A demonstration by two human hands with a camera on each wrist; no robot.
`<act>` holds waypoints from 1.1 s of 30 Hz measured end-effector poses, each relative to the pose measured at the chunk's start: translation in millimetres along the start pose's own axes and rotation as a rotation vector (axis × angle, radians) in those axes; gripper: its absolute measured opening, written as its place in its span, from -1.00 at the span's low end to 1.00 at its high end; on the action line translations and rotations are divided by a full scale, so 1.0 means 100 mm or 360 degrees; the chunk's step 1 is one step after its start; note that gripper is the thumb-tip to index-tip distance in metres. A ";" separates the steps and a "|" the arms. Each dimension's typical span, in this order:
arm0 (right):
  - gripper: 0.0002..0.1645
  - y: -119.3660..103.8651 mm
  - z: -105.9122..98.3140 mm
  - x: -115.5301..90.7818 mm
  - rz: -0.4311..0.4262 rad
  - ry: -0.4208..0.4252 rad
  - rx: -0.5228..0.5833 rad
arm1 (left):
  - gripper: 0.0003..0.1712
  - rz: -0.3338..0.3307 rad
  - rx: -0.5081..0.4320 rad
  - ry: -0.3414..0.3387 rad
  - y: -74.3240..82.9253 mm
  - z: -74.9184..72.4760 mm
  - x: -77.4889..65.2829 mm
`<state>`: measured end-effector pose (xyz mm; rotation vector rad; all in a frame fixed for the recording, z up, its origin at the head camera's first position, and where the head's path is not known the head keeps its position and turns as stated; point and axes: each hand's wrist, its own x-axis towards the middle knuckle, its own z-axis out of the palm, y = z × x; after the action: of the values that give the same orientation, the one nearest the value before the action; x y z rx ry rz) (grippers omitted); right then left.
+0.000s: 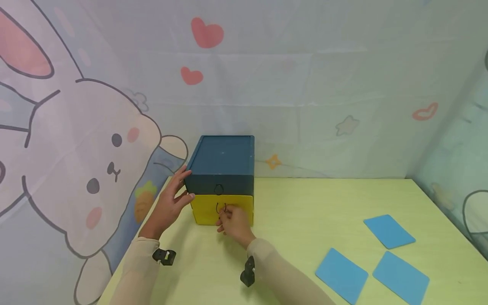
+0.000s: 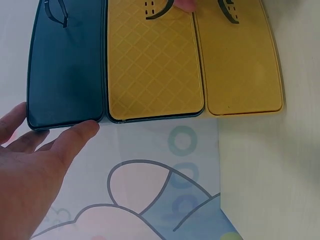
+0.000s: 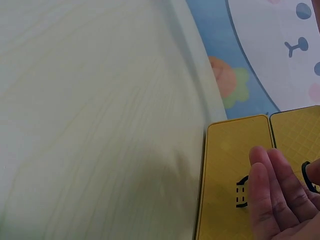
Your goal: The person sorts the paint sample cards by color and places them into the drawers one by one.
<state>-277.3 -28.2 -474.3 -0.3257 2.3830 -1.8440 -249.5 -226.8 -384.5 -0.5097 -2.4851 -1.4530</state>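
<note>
A small drawer cabinet with a dark blue top [image 1: 225, 156] stands against the backdrop. Its front has a dark blue drawer [image 2: 67, 70], a diamond-patterned yellow drawer [image 2: 155, 65] and a plain yellow drawer [image 2: 242, 65], stacked top to bottom. All three bear black loop handles. My right hand [image 1: 237, 224] pinches the middle drawer's handle [image 3: 305, 176]; its other fingers extend in front of the lowest drawer. At the cabinet's upper left edge rests my left hand [image 1: 167, 207], fingers spread along the side and thumb near the front corner.
Three blue cards [image 1: 342, 275] lie flat on the right part of the pale yellow table [image 1: 305, 212]. A fabric backdrop [image 1: 286, 84] with a rabbit and hearts rises behind and to the left. Each wrist carries a black strap device [image 1: 248, 272].
</note>
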 end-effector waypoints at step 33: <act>-0.78 0.13 0.01 -0.05 -0.0061 0.0004 -0.0098 | -0.27 -0.0009 0.0008 0.0001 -0.01 0.02 -0.02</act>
<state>-273.6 -24.5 -487.7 -0.3773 2.4562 -1.7900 -248.4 -225.9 -386.4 -0.5015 -2.4914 -1.4486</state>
